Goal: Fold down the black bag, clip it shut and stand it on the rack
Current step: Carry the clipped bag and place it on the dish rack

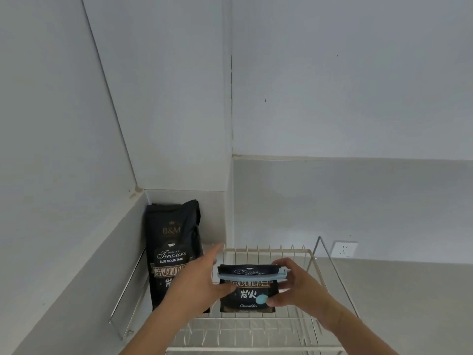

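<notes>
— Reaching in from the near edge, both forearms bare. Left hand (198, 280) stretched forward with the index finger pointing far and up, the other fingers spread, the thumb pressed against the left side of the black bag (247, 289).

— And the right hand (294, 285)?

— Clamped on the bag's right side: fingers curled over the end of the blue clip (252, 275), thumb low against the front face beside a pale blue round sticker (261, 300). Wrist bent, palm turned left.

— So gripped from both sides?

— Gripped by the right for certain. Left mostly open, only the thumb and palm edge touching.

— Position of the bag?

— Upright over the wire rack (268, 326), top folded down, clip running straight across just under the fold. Bottom edge down at the rack's wires; resting or just above, cannot tell.

— Any writing?

— On the small bag: script lettering above the clip, too blurred to read; large Chinese characters below it, then "炭火" in white and a thin cursive line beginning "Charcoal".

— Anything on the left?

— A taller black bag (172, 252), standing unclipped in the far left corner against the wall, partly behind the left hand. Reads "B&M", "ORIGINAL Treasure BLUE MOUNTAIN", then Chinese characters cut off by the hand.

— Beyond the rack?

— A white wall socket (343, 249), far right, low on the wall.
</notes>
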`<state>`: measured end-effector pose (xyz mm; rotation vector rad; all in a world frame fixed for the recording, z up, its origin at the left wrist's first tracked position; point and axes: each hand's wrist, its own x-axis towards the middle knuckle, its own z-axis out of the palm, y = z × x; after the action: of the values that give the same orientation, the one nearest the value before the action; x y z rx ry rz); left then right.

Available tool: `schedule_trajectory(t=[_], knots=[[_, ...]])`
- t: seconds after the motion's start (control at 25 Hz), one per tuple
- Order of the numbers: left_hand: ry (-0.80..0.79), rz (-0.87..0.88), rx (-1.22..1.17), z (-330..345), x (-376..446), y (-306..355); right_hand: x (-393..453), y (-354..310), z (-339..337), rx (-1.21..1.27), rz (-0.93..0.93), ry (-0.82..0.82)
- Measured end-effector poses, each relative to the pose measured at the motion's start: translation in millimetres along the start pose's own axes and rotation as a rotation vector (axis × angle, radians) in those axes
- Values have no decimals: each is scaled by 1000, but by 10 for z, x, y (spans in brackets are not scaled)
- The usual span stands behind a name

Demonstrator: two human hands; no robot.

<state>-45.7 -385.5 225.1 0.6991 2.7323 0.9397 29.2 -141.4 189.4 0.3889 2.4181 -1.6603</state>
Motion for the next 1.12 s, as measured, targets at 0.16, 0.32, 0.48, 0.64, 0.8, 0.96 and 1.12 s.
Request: schedule_trajectory(t=[0.16,0.32,0.48,0.64,0.8,0.96,1.12], knots=[[75,291,168,-177,81,162,28,40,-3,9,9,-11],[65,400,193,-195,207,204,63,66,5,-7,15,-30],[55,429,135,-189,320,191,106,87,24,-44,6,-42],[53,396,64,-182,406,163,178,62,61,-91,-4,-49],[94,373,75,-223,527,179,248,-1,52,-103,-29,17],[104,361,146,-286,645,166,364,-59,98,-70,-29,70],[94,352,155,-255,648,139,391,-47,129,-128,-41,86]])
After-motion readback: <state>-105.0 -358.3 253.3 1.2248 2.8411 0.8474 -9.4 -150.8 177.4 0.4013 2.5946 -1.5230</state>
